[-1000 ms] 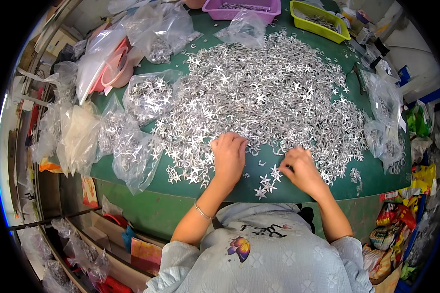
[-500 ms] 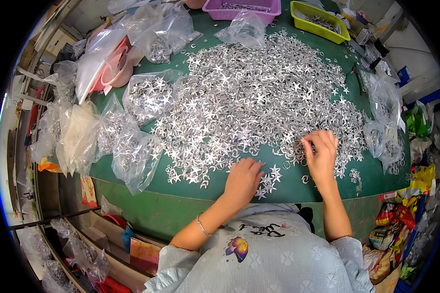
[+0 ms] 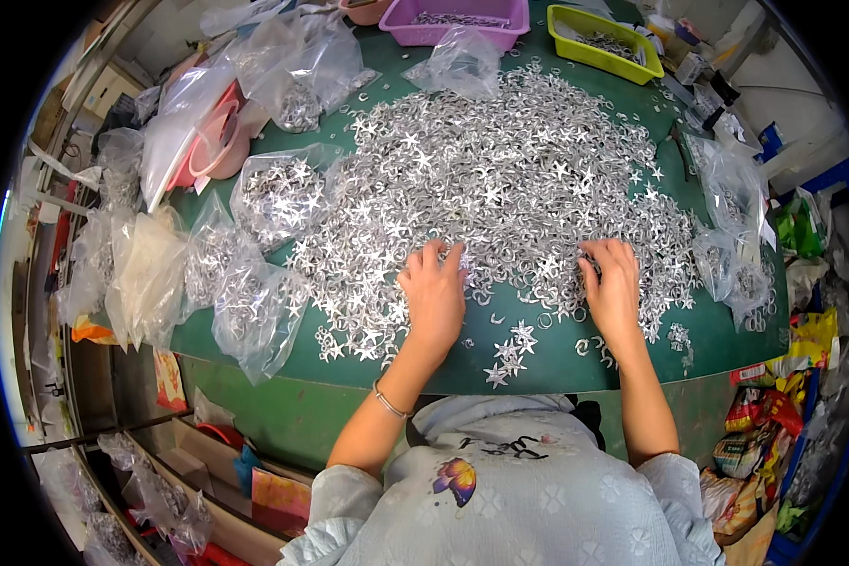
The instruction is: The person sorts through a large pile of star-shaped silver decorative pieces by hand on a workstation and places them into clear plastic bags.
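A wide heap of small silvery metal pieces (image 3: 500, 179), stars and crescents mixed, covers the middle of the green table (image 3: 387, 375). My left hand (image 3: 434, 291) rests at the heap's near edge with its fingers apart, their tips among the pieces. My right hand (image 3: 613, 288) lies on the heap further right, thumb spread from the bent fingers, and I see nothing held in it. Between my wrists, a small cluster of star pieces (image 3: 509, 355) sits near the table's front edge. A few crescent pieces (image 3: 583, 347) lie just left of my right wrist.
Clear plastic bags of metal pieces (image 3: 255, 311) line the left side, and another bag (image 3: 731, 255) lies at the right. A purple basket (image 3: 453, 35) and a yellow-green basket (image 3: 606, 57) stand at the back. Pink plastic containers (image 3: 219, 141) are at the far left.
My left hand has moved away from the star cluster, up and left onto the heap, and its fingers have spread. More crescents now lie beside my right wrist.
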`<state>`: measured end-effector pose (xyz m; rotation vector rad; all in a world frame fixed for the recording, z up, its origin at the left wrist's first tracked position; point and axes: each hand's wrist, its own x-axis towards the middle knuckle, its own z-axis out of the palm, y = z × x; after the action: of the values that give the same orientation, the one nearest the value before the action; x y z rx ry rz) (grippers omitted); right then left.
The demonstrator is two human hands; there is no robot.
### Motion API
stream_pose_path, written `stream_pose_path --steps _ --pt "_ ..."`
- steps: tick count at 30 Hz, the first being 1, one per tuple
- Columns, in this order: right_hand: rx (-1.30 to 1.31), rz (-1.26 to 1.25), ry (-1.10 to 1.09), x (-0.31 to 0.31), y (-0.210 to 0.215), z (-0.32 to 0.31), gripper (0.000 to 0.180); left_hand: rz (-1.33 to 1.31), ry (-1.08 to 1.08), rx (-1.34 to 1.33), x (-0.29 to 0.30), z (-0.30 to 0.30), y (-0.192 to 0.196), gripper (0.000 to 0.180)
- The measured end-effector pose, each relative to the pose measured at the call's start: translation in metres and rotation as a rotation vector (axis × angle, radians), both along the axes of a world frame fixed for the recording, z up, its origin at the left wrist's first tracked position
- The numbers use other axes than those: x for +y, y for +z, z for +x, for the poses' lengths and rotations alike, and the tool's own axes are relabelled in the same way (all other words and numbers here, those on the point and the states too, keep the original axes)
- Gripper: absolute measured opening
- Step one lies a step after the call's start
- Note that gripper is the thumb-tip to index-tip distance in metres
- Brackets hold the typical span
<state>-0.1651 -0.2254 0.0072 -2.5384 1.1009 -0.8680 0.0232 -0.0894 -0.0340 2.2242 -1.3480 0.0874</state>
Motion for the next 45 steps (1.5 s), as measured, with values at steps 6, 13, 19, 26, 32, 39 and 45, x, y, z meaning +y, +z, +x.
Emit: stream_pose_path --steps 6,13,19,26,32,39,45 --pt "0.022 0.039 -0.001 -0.011 -0.002 -0.009 0.005 -0.082 -0.035 0.043 0.0 0.008 -0.004 0.031" --pt "0.038 0.832 0.364 0.036 0.001 -0.006 0.005 -0.173 -0.054 0.143 0.0 0.007 -0.002 0.025" --pt "0.066 0.341 0.237 0.034 -0.014 0.002 0.007 -0.196 -0.041 0.244 0.003 0.009 -0.004 0.023" --pt "0.183 -0.032 0.016 0.008 -0.023 0.016 0.017 -0.31 0.006 0.701 0.01 0.008 0.026 0.022" --pt "0.2 -0.06 0.024 0.011 -0.024 0.021 0.015 -0.105 -0.189 0.915 0.037 -0.024 0.019 0.022" --pt "0.064 0.135 0.046 0.008 -0.009 0.012 0.01 -0.011 -0.297 0.705 0.046 -0.053 0.006 0.022" --pt "-0.036 0.882 0.291 0.018 -0.001 -0.006 0.009 -0.046 -0.295 0.496 0.046 -0.05 0.013 0.023"
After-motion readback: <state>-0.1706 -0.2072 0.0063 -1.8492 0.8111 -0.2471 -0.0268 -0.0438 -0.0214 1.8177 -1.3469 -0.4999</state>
